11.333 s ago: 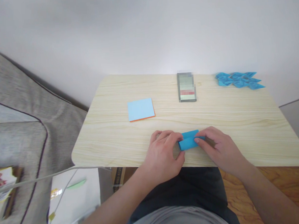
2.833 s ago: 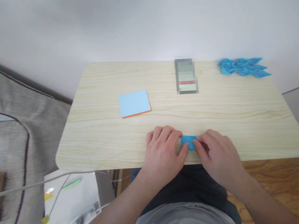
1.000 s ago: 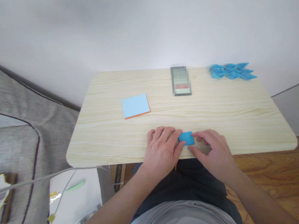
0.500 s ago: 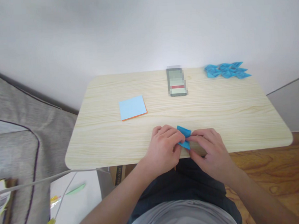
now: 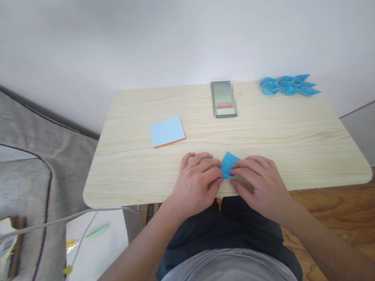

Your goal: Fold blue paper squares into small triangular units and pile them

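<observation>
A small piece of folded blue paper [image 5: 229, 165] lies near the table's front edge, its pointed corner facing away from me. My left hand [image 5: 198, 178] grips its left side, with the fingertips at the paper's edge and the thumb tucked underneath. On the other side, my right hand [image 5: 262, 181] has its fingers on the paper's right part and its thumb just below the near edge. Fingers of both hands cover the side corners. Several folded blue paper pieces [image 5: 289, 86] sit grouped at the table's back right.
A pad of light blue paper with an orange layer below [image 5: 168, 132] lies left of centre on the wooden table [image 5: 128, 169]. A phone-like device with a blurred screen [image 5: 224, 99] is at the back middle. A pale cable [image 5: 74, 215] crosses at the left, beside a grey fabric seat [image 5: 68, 164].
The blue paper has gone from two raised flaps to a flatter piece with its point away from me. Both hands have resettled at its sides, and the view has shifted slightly.
</observation>
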